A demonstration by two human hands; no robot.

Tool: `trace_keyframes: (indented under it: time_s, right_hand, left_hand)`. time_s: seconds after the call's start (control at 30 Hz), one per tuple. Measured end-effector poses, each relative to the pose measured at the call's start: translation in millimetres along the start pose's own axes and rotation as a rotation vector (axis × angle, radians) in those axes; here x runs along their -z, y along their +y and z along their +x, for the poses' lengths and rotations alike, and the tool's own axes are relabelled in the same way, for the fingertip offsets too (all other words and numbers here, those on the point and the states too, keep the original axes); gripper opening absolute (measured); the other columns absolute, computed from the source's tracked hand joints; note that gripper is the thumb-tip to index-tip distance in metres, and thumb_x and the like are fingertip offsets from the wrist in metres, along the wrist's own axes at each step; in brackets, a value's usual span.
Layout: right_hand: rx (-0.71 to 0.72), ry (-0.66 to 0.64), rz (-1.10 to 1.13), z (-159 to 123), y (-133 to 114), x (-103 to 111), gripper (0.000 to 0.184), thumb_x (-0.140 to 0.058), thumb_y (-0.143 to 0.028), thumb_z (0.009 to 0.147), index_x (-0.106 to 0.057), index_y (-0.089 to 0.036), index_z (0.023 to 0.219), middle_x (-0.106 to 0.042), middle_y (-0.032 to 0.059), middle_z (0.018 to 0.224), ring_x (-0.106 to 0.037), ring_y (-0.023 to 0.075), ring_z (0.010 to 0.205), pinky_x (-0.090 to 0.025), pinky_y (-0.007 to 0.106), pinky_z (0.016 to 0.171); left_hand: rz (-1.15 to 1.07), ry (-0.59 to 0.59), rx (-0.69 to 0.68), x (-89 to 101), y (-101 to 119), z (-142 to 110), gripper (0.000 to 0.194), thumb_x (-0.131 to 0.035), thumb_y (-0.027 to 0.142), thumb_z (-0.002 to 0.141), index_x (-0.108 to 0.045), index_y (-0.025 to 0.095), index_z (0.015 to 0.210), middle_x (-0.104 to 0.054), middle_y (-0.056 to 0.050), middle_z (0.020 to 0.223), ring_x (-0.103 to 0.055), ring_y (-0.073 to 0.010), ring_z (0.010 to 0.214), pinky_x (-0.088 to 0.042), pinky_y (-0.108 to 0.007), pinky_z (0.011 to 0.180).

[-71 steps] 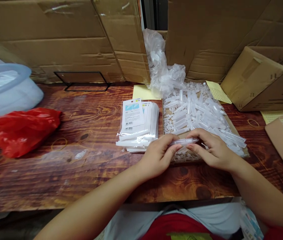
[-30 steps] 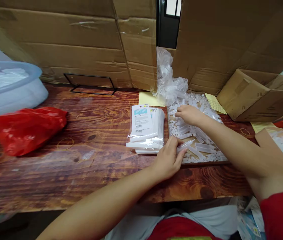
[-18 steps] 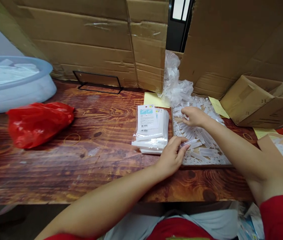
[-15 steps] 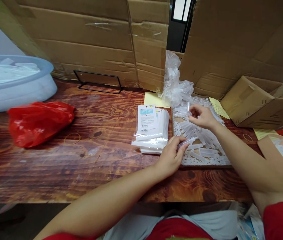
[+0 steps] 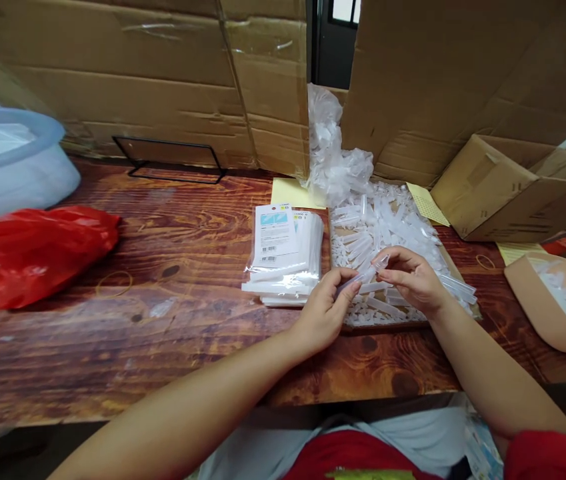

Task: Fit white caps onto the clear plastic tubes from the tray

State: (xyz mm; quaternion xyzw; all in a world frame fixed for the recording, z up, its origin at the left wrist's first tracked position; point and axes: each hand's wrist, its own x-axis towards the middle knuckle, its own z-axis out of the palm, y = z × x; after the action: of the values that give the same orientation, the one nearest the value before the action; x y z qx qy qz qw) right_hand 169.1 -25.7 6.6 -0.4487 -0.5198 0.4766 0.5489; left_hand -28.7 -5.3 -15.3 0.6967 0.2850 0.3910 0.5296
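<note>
the left hand [image 5: 323, 312] and the right hand [image 5: 413, 280] meet low over the near edge of a flat cardboard tray [image 5: 455, 270], both pinching one clear plastic tube [image 5: 369, 275] — left fingers on its lower end, right fingertips on its upper end. the tube sits tilted just above the heap of loose clear tubes [image 5: 393, 227] that fills the tray. just left of the tray lies a stack of clear packets with printed labels [image 5: 283, 257] on the wooden counter [image 5: 173, 313]. a red plastic bag [image 5: 33, 250] lies well apart to the left — beside it, a pale blue tub [image 5: 17, 177].
</note>
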Motion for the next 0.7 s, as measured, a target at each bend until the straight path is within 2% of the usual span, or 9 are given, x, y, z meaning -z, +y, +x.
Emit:
trace_keyframes:
  time_s: [0.17, 0.3, 0.43, 0.6, 0.7]
  right_hand:
    - [0.047, -0.067, -0.089, -3, -1, 3, 0.023, -0.083, -0.037, 0.074, -0.070, -0.022, 0.086, -0.066, -0.0009, 0.079, -0.060, 0.0132, 0.072, -0.050, 0.026, 0.067]
    - [0.164, -0.118, -0.356, -8, -6, 8, 0.017, -0.075, -0.032, 0.082, -0.067, -0.023, 0.093, -0.066, 0.0011, 0.086, -0.061, 0.0147, 0.078, -0.051, 0.028, 0.071]
    - [0.317, -0.098, -0.546, -14, -13, 11, 0.030, -0.073, -0.028, 0.084, -0.064, -0.026, 0.112, -0.065, 0.0053, 0.100, -0.063, 0.0190, 0.091, -0.054, 0.032, 0.078]
    - [0.456, -0.223, -0.681, -16, -25, 11, 0.007, -0.069, -0.025, 0.088, -0.070, -0.025, 0.094, -0.071, 0.0064, 0.089, -0.066, 0.0206, 0.084, -0.054, 0.035, 0.075]
    - [0.438, -0.206, -0.723, -16, -25, 9, 0.009, -0.070, -0.029, 0.088, -0.071, -0.024, 0.095, -0.073, 0.0060, 0.087, -0.067, 0.0203, 0.082, -0.052, 0.034, 0.075]
  left_hand:
    - [-0.023, -0.028, 0.026, 0.5, 0, -1, 0.022, -0.048, 0.036, 0.097, -0.060, 0.019, 0.104, -0.064, -0.005, 0.099, -0.058, -0.0180, 0.094, -0.045, -0.030, 0.089]
    - [0.013, -0.064, 0.019, 2.3, 0, 1, 0.021, -0.048, 0.034, 0.097, -0.060, 0.018, 0.102, -0.065, -0.005, 0.098, -0.059, -0.0179, 0.094, -0.045, -0.030, 0.088]
    - [0.075, -0.100, -0.009, 3.7, 1, 3, 0.018, -0.048, 0.032, 0.096, -0.060, 0.019, 0.101, -0.067, -0.006, 0.102, -0.060, -0.0192, 0.097, -0.046, -0.032, 0.092]
    - [0.147, -0.136, -0.072, 5.4, 2, 2, 0.016, -0.048, 0.031, 0.097, -0.059, 0.019, 0.101, -0.067, -0.006, 0.100, -0.061, -0.0189, 0.094, -0.047, -0.033, 0.089]
    - [0.210, -0.126, -0.130, 5.1, 1, 1, 0.015, -0.047, 0.028, 0.097, -0.058, 0.019, 0.102, -0.066, -0.006, 0.098, -0.060, -0.0186, 0.093, -0.047, -0.032, 0.087]
